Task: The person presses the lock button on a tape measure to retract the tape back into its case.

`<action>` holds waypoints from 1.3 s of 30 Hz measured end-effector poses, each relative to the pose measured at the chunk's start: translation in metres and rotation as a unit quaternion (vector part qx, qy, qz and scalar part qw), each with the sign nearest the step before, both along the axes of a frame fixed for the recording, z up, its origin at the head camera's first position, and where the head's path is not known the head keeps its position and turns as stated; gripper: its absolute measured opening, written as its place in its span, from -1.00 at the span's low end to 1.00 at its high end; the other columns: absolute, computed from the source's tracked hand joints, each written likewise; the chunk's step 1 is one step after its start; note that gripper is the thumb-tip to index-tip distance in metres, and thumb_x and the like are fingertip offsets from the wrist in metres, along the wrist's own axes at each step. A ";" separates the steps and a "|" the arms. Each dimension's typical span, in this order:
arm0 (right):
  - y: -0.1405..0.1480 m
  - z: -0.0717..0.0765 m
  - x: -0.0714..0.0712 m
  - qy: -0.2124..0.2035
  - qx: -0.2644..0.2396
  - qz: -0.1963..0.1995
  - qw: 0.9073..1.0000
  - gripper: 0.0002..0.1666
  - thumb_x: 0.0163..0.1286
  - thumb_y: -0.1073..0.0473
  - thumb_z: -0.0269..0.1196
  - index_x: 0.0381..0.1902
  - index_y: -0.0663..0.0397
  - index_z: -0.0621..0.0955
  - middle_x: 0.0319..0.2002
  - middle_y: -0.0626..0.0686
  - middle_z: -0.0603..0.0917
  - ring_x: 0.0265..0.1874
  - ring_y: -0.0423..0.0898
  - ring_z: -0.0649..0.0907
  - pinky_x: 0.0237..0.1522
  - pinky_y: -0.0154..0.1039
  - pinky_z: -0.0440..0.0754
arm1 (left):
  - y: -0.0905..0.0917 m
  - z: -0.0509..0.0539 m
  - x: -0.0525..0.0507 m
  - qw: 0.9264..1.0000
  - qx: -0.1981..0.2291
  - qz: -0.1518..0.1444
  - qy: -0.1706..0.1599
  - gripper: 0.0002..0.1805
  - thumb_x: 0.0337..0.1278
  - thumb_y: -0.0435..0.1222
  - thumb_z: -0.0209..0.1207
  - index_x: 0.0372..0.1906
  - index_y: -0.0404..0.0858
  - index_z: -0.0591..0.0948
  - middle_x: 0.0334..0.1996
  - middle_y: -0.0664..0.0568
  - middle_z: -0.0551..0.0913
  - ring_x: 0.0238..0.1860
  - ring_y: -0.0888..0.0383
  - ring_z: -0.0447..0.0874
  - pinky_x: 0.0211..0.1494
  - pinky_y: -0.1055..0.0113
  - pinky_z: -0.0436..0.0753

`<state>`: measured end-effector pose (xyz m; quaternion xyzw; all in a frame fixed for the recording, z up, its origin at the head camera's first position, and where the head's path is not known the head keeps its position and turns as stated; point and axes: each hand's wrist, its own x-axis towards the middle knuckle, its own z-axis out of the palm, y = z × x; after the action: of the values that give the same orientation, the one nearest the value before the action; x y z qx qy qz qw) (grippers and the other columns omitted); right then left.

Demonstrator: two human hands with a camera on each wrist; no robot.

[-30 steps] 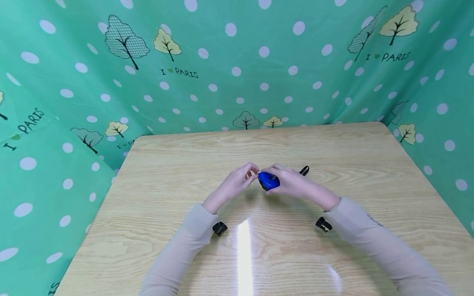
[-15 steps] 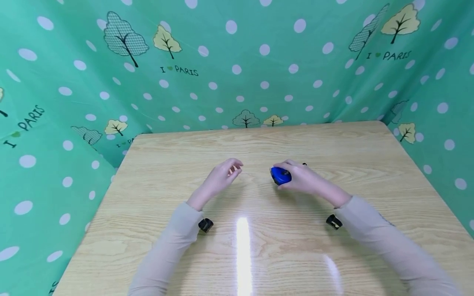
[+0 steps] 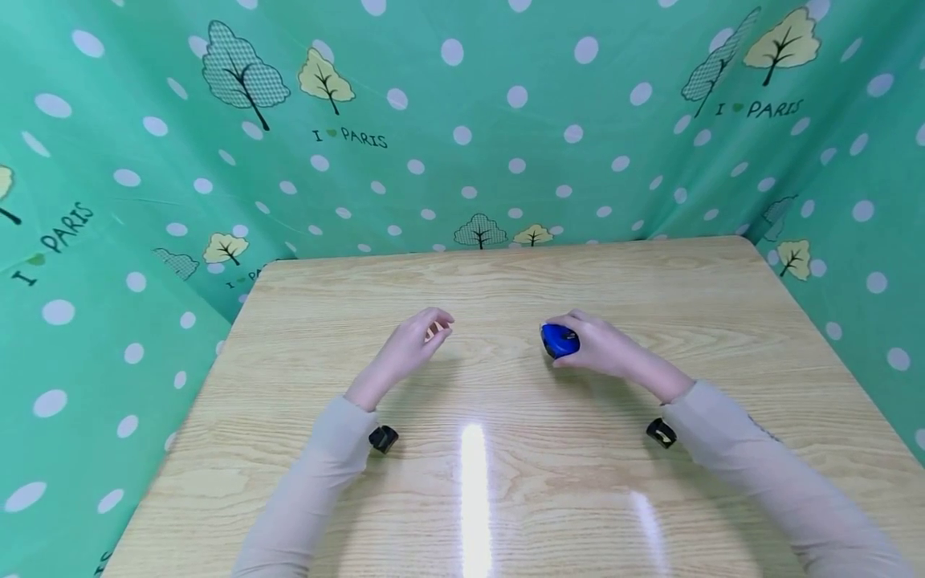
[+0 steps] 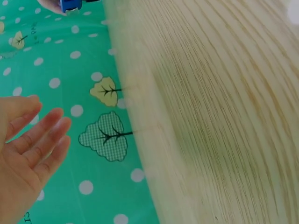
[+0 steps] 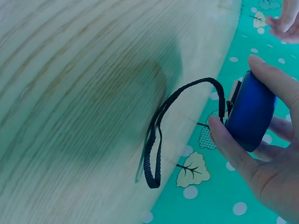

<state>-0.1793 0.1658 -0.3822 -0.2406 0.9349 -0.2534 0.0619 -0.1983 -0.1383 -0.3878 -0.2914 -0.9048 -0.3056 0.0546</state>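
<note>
My right hand (image 3: 601,347) grips a blue tape measure (image 3: 560,341) above the right-middle of the table. In the right wrist view, thumb and fingers hold the blue case (image 5: 252,112) by its edges, and a black wrist strap (image 5: 161,116) hangs from it in a loop. A metal clip shows on its side. My left hand (image 3: 408,341) hovers left of the table's middle, apart from the tape measure, with nothing in it. Its fingers are loosely bent in the left wrist view, palm partly showing (image 4: 35,154).
The wooden table (image 3: 506,482) reflects a bright strip of light near its front. A green dotted curtain (image 3: 462,104) hangs behind and at both sides. Black wrist mounts (image 3: 383,438) sit under both sleeves.
The hands have parted: my left hand has left the front of the tape measure and moved left. My right hand has carried the tape measure rightward.
</note>
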 end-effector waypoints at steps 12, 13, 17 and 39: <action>0.004 -0.007 -0.004 0.002 0.007 -0.015 1.000 -0.22 -0.04 0.06 0.39 0.13 0.21 0.39 -0.05 0.30 0.46 -0.11 0.19 0.53 -0.20 0.03 0.56 | -0.020 0.001 0.000 0.999 -0.008 0.027 -0.024 -0.80 0.20 -0.34 0.02 -0.12 -0.34 0.50 -0.23 -0.05 0.56 -0.28 0.12 0.52 -0.22 0.27 0.56; 0.004 -0.008 -0.004 0.004 0.006 -0.014 1.000 -0.22 -0.04 0.06 0.40 0.13 0.21 0.39 -0.06 0.30 0.46 -0.12 0.19 0.53 -0.20 0.02 0.56 | -0.021 0.000 0.000 0.999 -0.009 0.030 -0.026 -0.79 0.20 -0.33 0.02 -0.12 -0.35 0.50 -0.23 -0.06 0.56 -0.28 0.12 0.52 -0.22 0.26 0.56; 0.006 -0.012 -0.006 0.012 0.005 -0.013 1.000 -0.22 -0.05 0.07 0.40 0.12 0.24 0.40 -0.08 0.30 0.47 -0.12 0.19 0.53 -0.20 0.02 0.57 | -0.027 -0.002 0.000 0.999 -0.011 0.036 -0.029 -0.79 0.20 -0.34 0.02 -0.12 -0.37 0.50 -0.23 -0.07 0.56 -0.28 0.10 0.53 -0.21 0.21 0.56; 0.008 -0.033 -0.007 0.032 0.010 0.004 0.999 -0.21 -0.05 -0.04 0.38 0.10 0.21 0.41 -0.06 0.30 0.48 -0.13 0.20 0.54 -0.21 0.03 0.56 | -0.040 -0.014 0.011 0.999 -0.026 0.045 -0.017 -0.80 0.16 -0.35 0.06 -0.14 -0.37 0.51 -0.25 -0.10 0.57 -0.26 0.05 0.54 -0.22 0.20 0.56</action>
<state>-0.1863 0.1735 -0.4153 -0.2520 0.9378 -0.2363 0.0350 -0.1877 -0.1785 -0.4014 -0.2468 -0.9254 -0.2840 0.0448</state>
